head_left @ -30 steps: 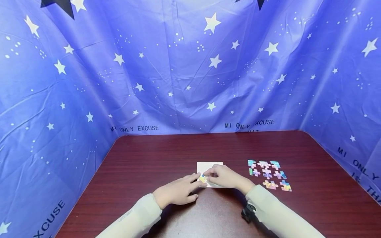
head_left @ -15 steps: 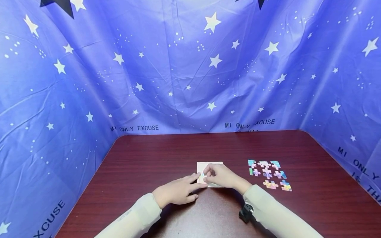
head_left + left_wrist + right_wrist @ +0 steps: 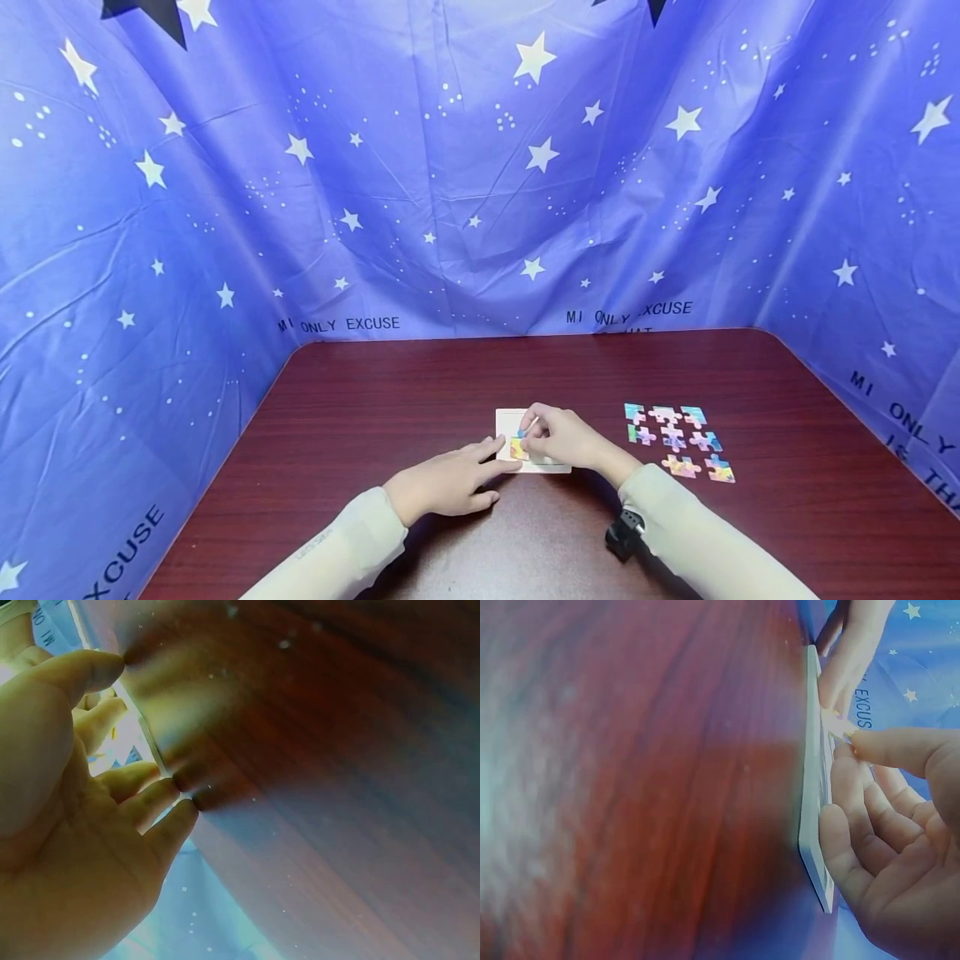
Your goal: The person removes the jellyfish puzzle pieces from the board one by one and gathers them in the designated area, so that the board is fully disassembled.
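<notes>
A white puzzle tray (image 3: 507, 421) lies flat on the table, partly covered by both hands. My right hand (image 3: 568, 437) is over it, pinching a yellow and blue jigsaw piece (image 3: 517, 450) between thumb and fingers. From the right wrist, the pinched piece (image 3: 838, 725) shows as a bright glare, tilted close over the tray (image 3: 810, 769). At the tray's left and near edges, my left hand (image 3: 450, 482) rests with its fingers extended. In the left wrist view, that hand's fingers (image 3: 174, 829) reach forward at the table surface.
Several loose jigsaw pieces (image 3: 672, 437) lie in rough rows to the right of the tray. The dark red wooden table (image 3: 390, 375) is enclosed by a blue star-patterned curtain (image 3: 480, 167) at the back and sides.
My right hand has moved slightly up and right, its fingers shifting on the jigsaw piece, whose face turns from pale glare to yellow. My left hand stays in place.
</notes>
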Demonstrator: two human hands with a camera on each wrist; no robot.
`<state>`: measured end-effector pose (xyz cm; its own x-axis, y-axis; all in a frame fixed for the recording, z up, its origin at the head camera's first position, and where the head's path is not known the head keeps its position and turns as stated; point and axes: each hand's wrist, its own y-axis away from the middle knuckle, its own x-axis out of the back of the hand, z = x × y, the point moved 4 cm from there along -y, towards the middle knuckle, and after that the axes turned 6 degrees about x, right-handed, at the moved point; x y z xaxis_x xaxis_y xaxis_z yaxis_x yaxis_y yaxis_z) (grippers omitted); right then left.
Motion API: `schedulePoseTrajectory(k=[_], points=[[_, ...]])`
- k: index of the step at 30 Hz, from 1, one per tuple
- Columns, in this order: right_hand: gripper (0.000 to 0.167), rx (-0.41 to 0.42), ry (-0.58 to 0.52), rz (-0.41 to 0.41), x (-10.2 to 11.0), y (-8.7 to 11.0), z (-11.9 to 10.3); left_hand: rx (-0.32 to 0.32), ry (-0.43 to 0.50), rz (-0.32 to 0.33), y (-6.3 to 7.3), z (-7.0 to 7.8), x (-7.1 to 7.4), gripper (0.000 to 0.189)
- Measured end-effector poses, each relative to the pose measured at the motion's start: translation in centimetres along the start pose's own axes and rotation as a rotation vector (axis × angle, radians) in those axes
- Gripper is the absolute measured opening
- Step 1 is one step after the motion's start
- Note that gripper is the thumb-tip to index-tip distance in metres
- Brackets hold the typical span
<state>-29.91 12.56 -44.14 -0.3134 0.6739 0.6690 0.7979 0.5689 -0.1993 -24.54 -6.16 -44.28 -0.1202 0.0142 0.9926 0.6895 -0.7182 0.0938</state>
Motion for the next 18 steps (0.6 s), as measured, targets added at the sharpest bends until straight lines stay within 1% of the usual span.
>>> schedulePoseTrajectory(k=[5,8,12,18], points=[[0.016,-0.020,-0.025,0.004,0.7,0.4,0.1,-0.012,-0.054,0.037,0.0,0.1,0.1,0.051],[0.017,-0.020,-0.024,0.003,1.1,0.5,0.1,-0.032,-0.057,0.055,0.1,0.1,0.2,0.050],[0.016,-0.016,0.001,-0.008,1.8,0.8,0.2,-0.042,-0.032,0.048,0.1,0.2,0.2,0.050],[0.018,-0.019,0.033,0.001,3.1,1.6,0.7,-0.045,-0.025,0.028,0.0,0.2,0.2,0.052]])
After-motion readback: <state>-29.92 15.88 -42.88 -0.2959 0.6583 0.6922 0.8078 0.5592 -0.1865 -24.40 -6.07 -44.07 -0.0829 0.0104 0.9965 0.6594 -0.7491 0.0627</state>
